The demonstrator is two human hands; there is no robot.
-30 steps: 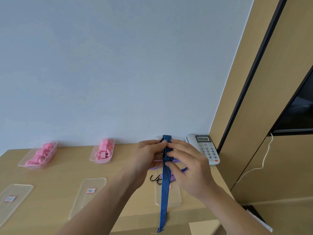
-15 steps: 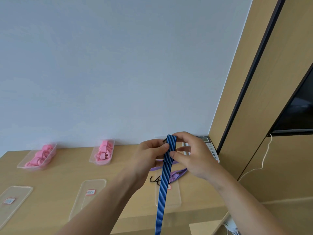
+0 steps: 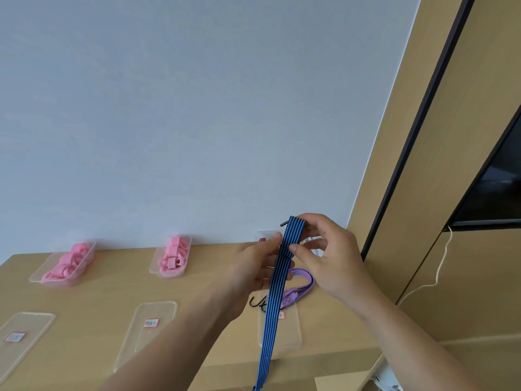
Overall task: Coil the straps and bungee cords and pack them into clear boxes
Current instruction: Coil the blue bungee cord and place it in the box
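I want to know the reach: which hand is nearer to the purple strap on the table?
Right. The right hand is just above the purple strap, holding the blue bungee cord; the left hand is across the cord, further left.

blue strap (image 3: 275, 292): woven cloth, ribbed with dark lines, matt
boxes (image 3: 170, 256): clear plastic, slightly glossy (pink contents smooth)
lids (image 3: 148, 331): clear plastic, paper labels
table (image 3: 93, 303): pale wood-look, smooth, matt
wall (image 3: 197, 108): matt, plain
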